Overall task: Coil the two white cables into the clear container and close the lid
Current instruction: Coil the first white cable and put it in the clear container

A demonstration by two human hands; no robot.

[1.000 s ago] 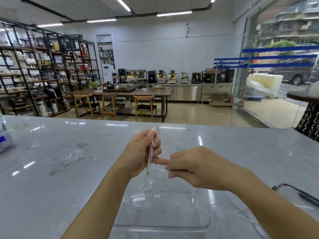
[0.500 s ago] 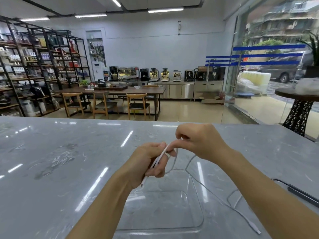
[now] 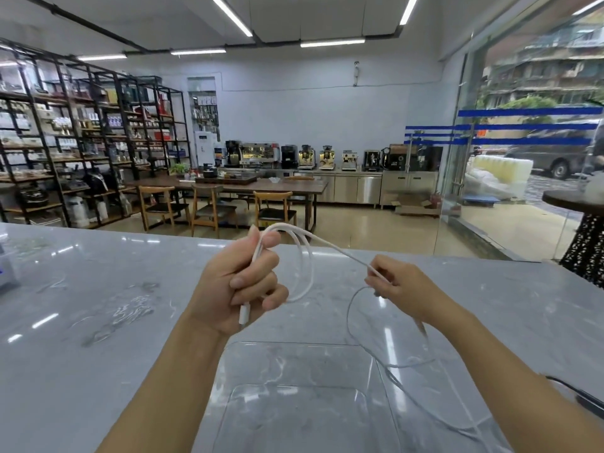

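Observation:
My left hand [image 3: 238, 282] is raised above the grey marble counter and grips a white cable [image 3: 305, 266] wound into a couple of loops, its plug end sticking out below my fist. From the loops the cable runs right to my right hand [image 3: 397, 286], which pinches it. Past that hand the cable hangs in a slack curve down to the counter at the lower right. The clear container [image 3: 294, 354] stands open on the counter just below my hands; nothing shows inside it. I see only one white cable.
A dark object, perhaps the lid's rim or a black cable [image 3: 575, 390], lies at the right edge of the counter. A small box with blue markings [image 3: 5, 266] stands at the far left. Beyond the counter are a table, chairs and shelves.
My hands have drawn apart: the left rose with a couple of loops now wound in it, the right slid out along the cable to the right. The view tilted up slightly.

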